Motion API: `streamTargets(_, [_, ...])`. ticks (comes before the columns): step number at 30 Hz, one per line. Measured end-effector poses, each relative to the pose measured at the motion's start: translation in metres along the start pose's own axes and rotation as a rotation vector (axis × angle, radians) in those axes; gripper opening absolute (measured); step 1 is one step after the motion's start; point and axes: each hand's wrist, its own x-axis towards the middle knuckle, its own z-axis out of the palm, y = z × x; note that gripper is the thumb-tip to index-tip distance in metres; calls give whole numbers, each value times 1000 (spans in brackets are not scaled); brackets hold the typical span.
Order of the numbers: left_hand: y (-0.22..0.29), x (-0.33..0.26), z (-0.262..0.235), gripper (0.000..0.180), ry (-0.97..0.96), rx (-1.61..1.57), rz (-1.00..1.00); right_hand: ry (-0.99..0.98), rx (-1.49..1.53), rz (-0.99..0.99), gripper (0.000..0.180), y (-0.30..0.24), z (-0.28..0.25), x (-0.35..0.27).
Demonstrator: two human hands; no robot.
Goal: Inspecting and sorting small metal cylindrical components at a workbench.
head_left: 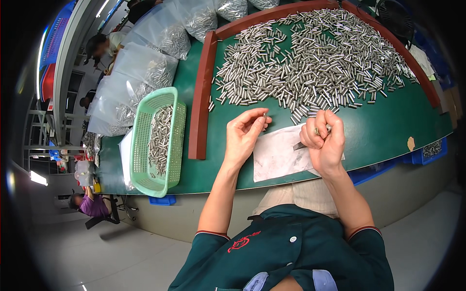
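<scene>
My left hand (pixel 244 134) pinches a small silvery metal pin (pixel 265 115) between thumb and fingertips, just in front of a wide heap of metal pins (pixel 335 58) on the green tabletop (pixel 388 128). To its right, my right hand (pixel 324 143) is closed around a slim tool with a flat grey blade-like end (pixel 298 146) sticking out toward the left. Fingers hide most of this tool, so its kind is unclear. Under both hands lies a smudged whitish cloth or sheet (pixel 274 157).
Red-brown bars (pixel 199 106) fence the heap at left, back and right. A green plastic basket (pixel 174 160) partly filled with pins stands on the left. Beyond it are clear bags of pins (pixel 155 68). Blue bins (pixel 427 153) sit below the table's right edge. Other people are at far left.
</scene>
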Motion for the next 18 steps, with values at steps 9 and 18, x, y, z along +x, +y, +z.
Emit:
streamTargets(9, [6,-38,39,9,-100,600,343,-19,-16,-12,38,0,-3,2])
streamTargets(18, [-8,-44,43,11,-1,768,420,18,61,-63,32,0,-6,1])
